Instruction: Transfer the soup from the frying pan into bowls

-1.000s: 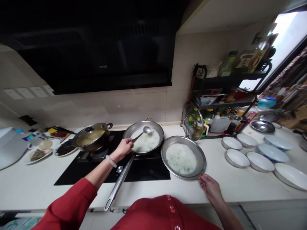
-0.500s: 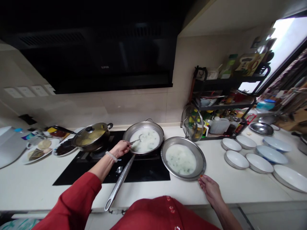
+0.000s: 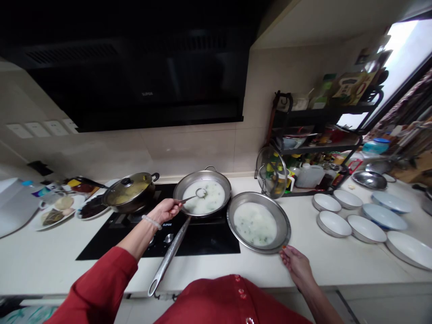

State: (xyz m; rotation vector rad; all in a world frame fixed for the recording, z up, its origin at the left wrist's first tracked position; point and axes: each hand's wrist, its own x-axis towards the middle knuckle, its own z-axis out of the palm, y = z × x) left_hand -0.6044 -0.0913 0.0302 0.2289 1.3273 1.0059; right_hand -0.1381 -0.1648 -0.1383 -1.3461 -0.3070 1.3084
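My left hand [image 3: 168,209] is closed round the handle of a ladle [image 3: 200,193], whose bowl is over the white, green-flecked soup [image 3: 208,204] in a long-handled frying pan [image 3: 168,257] on the hob. Some green bits lie in the ladle. To the right, on the counter at the hob's edge, stands a wide metal basin [image 3: 285,220] of similar white soup with greens. My right hand [image 3: 295,262] pinches the basin's near right rim between thumb and fingers.
A lidded pot [image 3: 130,193] occupies the left burner. Beside it are plates of food [image 3: 56,216]. Several white bowls [image 3: 334,223] stand on the right counter. A glass lid [image 3: 271,173] leans against the spice rack [image 3: 317,148], and a range hood [image 3: 141,81] hangs above.
My left hand has drawn slightly down and left. The ladle's bowl, earlier partly sunk in the soup, now shows more clearly with greens in it. My right hand stays on the basin's rim.
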